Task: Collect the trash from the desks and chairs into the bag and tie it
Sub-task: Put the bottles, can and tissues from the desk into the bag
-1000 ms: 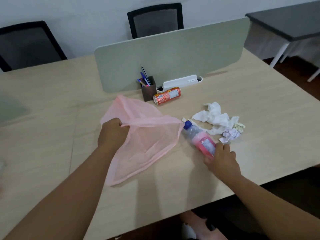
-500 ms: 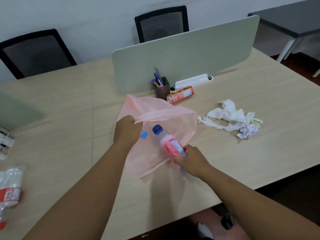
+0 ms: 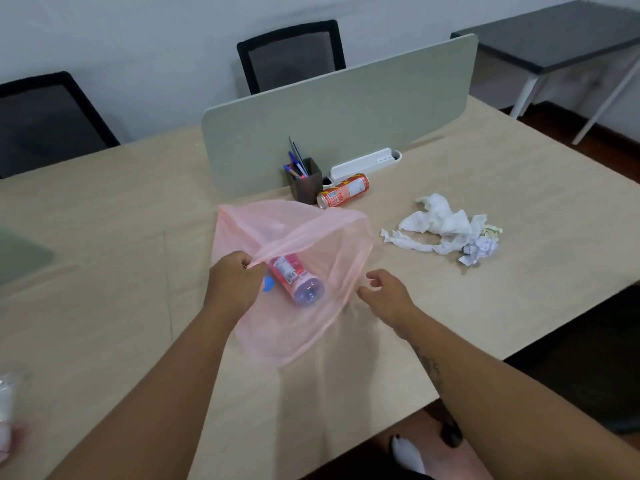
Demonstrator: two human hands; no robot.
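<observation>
Now the clear plastic bottle with the pink label [image 3: 294, 277] lies inside the thin pink plastic bag [image 3: 304, 237], just right of the left hand [image 3: 235, 282], which pinches the bag's rim. The right hand [image 3: 388, 296], gripping that bottle a moment ago, hovers empty, fingers loose. Beyond it on the pale wooden desk [image 3: 485, 299], a red drink can [image 3: 343, 195] and, seemingly, crumpled white tissues [image 3: 446, 226] remain.

single head-worn view, close above the desk [image 3: 450, 327], facing forward and down
</observation>
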